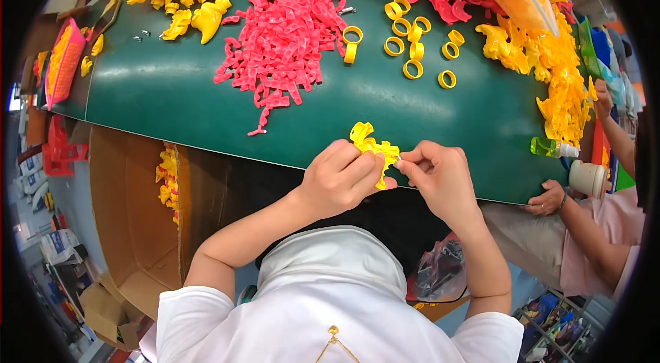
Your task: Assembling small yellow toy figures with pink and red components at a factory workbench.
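Both hands, left [338, 181] and right [440, 177], pinch a yellow plastic piece [372, 148] at the green table [179, 88] edge.

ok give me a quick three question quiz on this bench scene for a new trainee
1. True or false: both hands, the left hand and the right hand, are on the same yellow plastic part.
2. Which loose pieces lie on the green table right beyond the hands?
A. blue caps
B. the pink plastic pieces
C. white tubes
3. Fill in: the yellow rings lie to the ______ of the pink pile, as the person sees it.

Key
1. True: both hands pinch it at the near table edge.
2. B
3. right
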### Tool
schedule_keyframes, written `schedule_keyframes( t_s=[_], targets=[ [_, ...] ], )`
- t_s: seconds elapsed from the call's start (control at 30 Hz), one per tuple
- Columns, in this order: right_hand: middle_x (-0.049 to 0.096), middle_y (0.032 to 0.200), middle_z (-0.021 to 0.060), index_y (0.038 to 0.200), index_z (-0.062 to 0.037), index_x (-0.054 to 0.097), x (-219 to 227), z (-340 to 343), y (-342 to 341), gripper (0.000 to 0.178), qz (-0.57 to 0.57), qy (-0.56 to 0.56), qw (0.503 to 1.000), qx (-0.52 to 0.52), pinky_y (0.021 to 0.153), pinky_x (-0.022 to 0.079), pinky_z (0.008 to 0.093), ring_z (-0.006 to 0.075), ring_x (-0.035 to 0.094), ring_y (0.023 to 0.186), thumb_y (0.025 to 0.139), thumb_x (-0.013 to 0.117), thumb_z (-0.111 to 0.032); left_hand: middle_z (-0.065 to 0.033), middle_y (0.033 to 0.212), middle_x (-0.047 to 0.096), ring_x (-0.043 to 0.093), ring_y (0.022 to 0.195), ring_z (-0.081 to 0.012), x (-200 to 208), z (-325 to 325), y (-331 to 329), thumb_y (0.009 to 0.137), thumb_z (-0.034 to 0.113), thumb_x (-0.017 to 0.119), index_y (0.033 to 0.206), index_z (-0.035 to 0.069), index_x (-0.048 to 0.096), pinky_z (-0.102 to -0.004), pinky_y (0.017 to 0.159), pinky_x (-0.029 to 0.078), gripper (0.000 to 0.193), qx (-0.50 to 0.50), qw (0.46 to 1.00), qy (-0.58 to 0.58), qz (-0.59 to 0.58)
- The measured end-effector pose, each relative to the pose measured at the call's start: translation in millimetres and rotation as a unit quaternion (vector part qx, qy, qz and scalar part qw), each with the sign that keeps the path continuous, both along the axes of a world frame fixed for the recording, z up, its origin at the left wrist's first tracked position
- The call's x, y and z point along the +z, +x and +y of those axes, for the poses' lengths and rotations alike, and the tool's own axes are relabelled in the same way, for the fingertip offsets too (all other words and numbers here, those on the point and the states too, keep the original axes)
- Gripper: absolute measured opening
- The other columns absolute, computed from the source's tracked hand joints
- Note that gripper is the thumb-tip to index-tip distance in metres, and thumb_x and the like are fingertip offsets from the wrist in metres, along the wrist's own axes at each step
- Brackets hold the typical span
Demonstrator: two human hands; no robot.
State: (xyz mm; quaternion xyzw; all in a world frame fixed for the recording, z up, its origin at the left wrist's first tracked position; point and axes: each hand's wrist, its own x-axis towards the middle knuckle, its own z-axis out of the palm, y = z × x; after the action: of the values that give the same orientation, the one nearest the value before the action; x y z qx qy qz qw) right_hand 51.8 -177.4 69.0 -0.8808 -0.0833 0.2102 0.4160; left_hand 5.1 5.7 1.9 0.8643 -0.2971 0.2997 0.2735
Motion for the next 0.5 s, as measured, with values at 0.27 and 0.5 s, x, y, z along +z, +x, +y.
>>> schedule_keyframes(
  t_s=[0.27,0.5],
  targets=[
    [0.065,0.071,0.0098,0.088,-0.0005,0.068,16,41,61,0.012,-0.214,0.033,0.967,0.134,0.058,0.048,0.0293,0.0178,0.063,0.061,0.083,0.068,-0.011,-0.0028,0.102,0.056,0.049,0.117,-0.0257,40,19,-5,0.078,0.030,0.070,0.105,0.010,0.064,-0.0455,0.096,0.037,0.034,0.004,0.971,0.225,0.085],
    [0.061,0.081,0.0069,0.089,-0.0059,0.070,-32,96,83,0.016,-0.371,0.005,0.910,0.187,0.061,0.050,0.0355,0.0251,0.063,0.068,0.076,0.073,-0.014,-0.0027,0.105,0.057,0.052,0.108,-0.0244,28,22,-17,0.071,0.014,0.069,0.097,0.008,0.065,-0.0441,0.091,0.046,0.027,-0.014,0.984,0.135,0.115]
  ],
)
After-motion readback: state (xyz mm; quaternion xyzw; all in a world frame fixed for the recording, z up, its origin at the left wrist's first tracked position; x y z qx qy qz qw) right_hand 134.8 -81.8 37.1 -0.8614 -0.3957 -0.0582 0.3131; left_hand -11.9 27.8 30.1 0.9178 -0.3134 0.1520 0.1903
